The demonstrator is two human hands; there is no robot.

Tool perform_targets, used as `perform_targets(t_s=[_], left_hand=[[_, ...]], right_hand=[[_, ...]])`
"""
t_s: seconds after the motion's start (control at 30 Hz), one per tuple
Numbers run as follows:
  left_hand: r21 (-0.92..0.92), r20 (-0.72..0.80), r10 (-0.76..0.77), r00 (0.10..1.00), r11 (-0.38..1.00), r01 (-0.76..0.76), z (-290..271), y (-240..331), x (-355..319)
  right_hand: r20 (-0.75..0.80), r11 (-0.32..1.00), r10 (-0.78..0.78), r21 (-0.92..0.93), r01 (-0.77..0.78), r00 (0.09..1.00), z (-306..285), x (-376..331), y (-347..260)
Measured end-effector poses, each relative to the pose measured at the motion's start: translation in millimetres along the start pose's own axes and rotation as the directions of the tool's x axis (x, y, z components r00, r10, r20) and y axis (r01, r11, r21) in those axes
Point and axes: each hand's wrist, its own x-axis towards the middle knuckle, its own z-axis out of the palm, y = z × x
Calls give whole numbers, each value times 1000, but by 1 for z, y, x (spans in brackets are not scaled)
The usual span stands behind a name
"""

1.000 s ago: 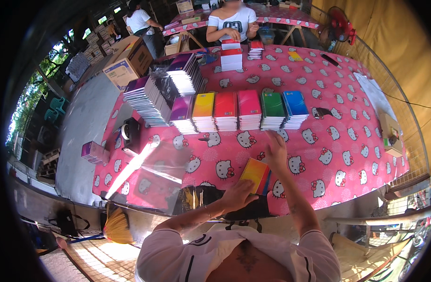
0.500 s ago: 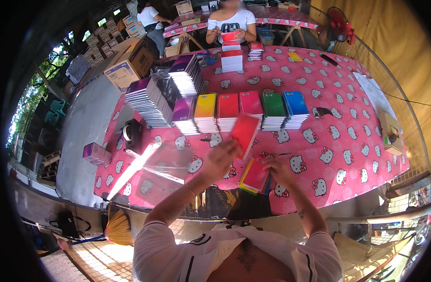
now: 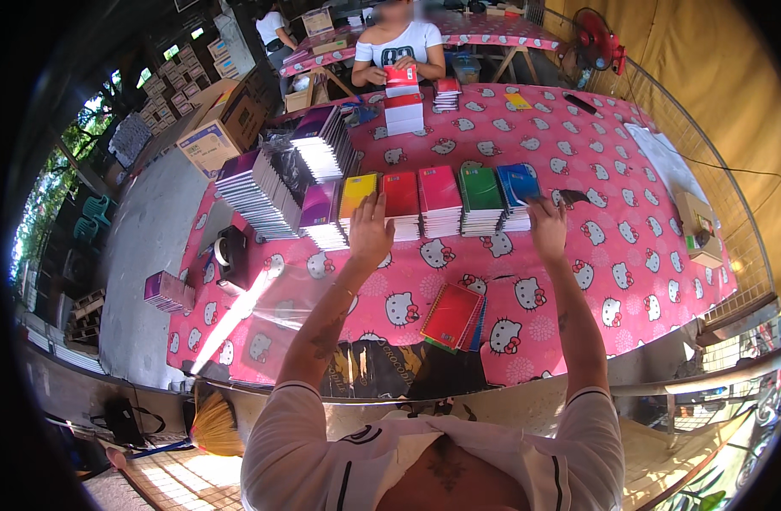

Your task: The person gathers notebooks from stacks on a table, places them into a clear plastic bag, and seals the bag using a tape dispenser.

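My left hand reaches forward over the lower right part of a stack of yellow notebooks, fingers stretched out. Beside it stands a stack of red notebooks. At the lower right corner of the blue notebook stack is my right hand, its fingers extended against the edge. Between them are pink and green stacks; a purple stack stands left of the yellow. Nearer me lies a small fanned pile of notebooks, a red notebook on top, with green and blue edges showing beneath.
Tall notebook stacks and a cardboard box stand at left, near a tape dispenser and clear plastic. Across the table a person handles red notebooks. A small box sits at the right edge.
The red notebook from my left hand now lies on the near pile. Both hands have moved forward to the row of stacks, the right leaving the pile. The view has shifted slightly.
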Motion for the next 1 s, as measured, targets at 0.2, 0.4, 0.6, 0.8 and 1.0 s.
perform_targets(t_s=[0.2,0.4,0.6,0.8,1.0], left_hand=[[65,83,135,987,988,-141,8,10,-3],[-18,121,240,963,971,-239,35,65,23],[309,121,-189,974,940,144,-9,-43,-17],[451,78,-434,897,818,357,-44,-137,-53],[292,121,-11,993,956,-25,-5,-64,-24]], right_hand=[[-273,924,281,337,-182,920,-82,-50,-93],[-117,852,345,454,-259,931,-118,-95,-126],[-166,835,498,356,-420,851,-151,-170,-82],[-95,797,534,390,-462,840,-147,-175,-83],[-74,815,479,407,-412,875,-129,-154,-99]])
